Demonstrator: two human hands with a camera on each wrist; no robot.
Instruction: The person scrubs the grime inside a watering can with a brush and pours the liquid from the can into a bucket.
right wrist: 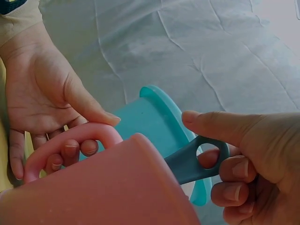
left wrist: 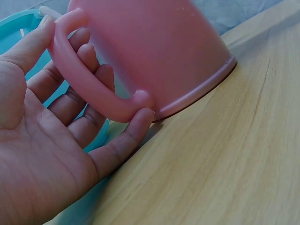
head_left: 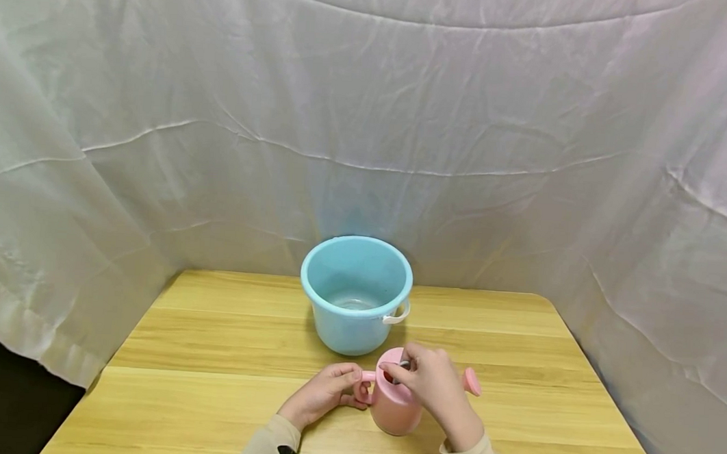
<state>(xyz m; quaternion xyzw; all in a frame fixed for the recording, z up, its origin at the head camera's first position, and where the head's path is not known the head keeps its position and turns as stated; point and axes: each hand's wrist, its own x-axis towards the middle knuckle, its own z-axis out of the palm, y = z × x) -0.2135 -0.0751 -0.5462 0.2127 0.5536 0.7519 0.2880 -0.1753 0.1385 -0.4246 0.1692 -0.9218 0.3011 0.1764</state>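
Note:
A pink watering can (head_left: 395, 415) stands on the wooden table, its spout head (head_left: 471, 381) pointing right. My left hand (head_left: 325, 394) holds the can's looped handle (left wrist: 75, 70), fingers passing through the loop and thumb on top. Over the can's opening, my right hand (head_left: 435, 381) grips a grey-blue handle (right wrist: 187, 161) with a hole in its end; a finger shows through that hole. The lower part of this tool is hidden inside the can, so its kind cannot be told. Something reddish shows at the opening in the head view.
A light blue bucket (head_left: 352, 333) with a white handle (head_left: 398, 316) stands just behind the watering can. The wooden table (head_left: 209, 346) extends to both sides. Pale curtains (head_left: 370, 104) hang around its back and sides.

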